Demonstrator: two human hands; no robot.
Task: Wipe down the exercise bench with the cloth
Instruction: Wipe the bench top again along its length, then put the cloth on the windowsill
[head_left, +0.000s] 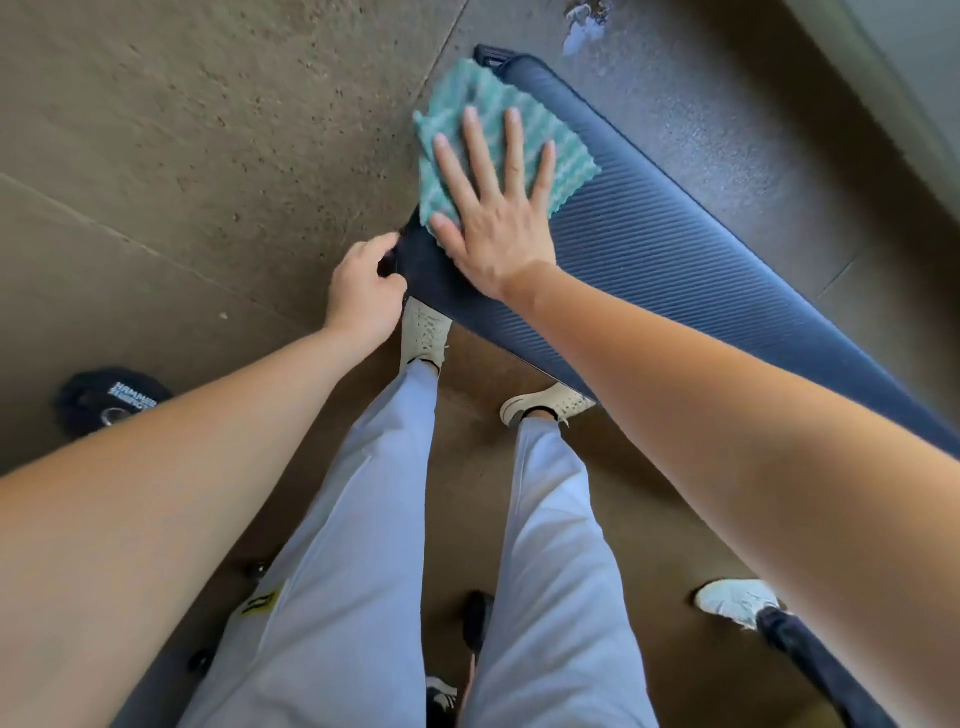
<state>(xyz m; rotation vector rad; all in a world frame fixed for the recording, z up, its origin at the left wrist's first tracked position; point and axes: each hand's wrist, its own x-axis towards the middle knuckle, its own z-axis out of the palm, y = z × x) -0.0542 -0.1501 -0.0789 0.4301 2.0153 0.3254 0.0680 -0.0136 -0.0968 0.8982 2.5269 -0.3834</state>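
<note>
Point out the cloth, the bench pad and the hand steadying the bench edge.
cloth (563, 156): head view, on its bare right part beside the fingers.
bench pad (675, 244): head view, on the ribbed top surface.
left hand (361, 291): head view, on the back of the hand.

A green-and-white wavy-striped cloth (498, 140) lies flat near the far end of the dark blue ribbed exercise bench (675, 260), overhanging its left edge.

Bare forearms, pale lavender-white trousers (358, 545), and cream lace-up sneakers (425, 332).
</note>
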